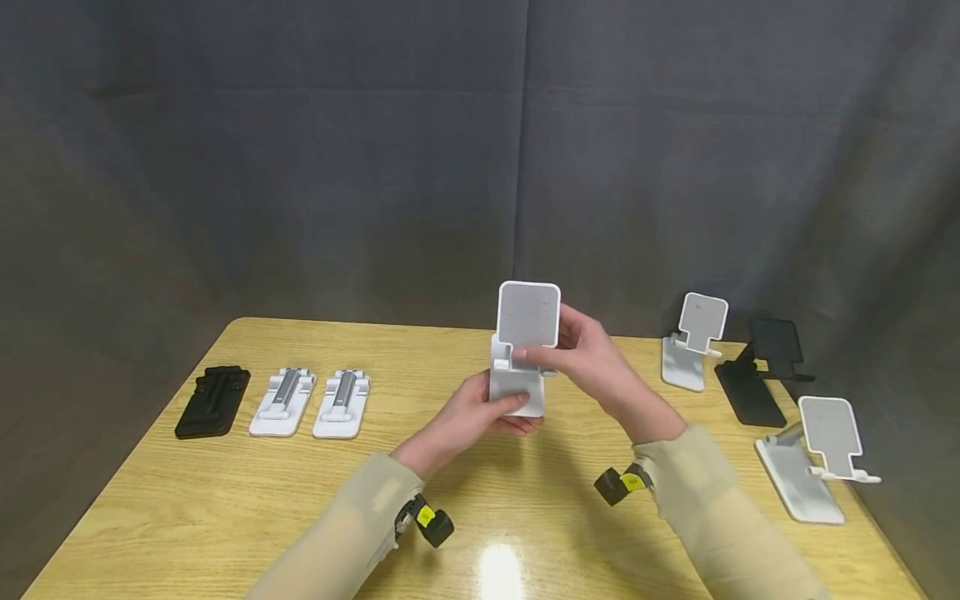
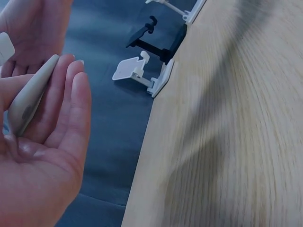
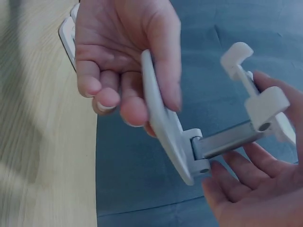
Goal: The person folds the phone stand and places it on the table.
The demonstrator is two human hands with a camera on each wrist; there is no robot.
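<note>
A white phone stand is unfolded and held up over the middle of the table. My left hand pinches its base at the lower end, thumb on top and fingers beneath. Higher up, my right hand holds the stand at its backrest, the thumb lying across the lower front and the fingers behind. In the right wrist view, a grey metal arm extends from the hinge at the base, and the two small support hooks stick out near my right hand.
At the left of the wooden table lie a black folded stand and two white folded ones. Along the right edge stand a white unfolded stand, a black one and another white one. A dark curtain hangs behind.
</note>
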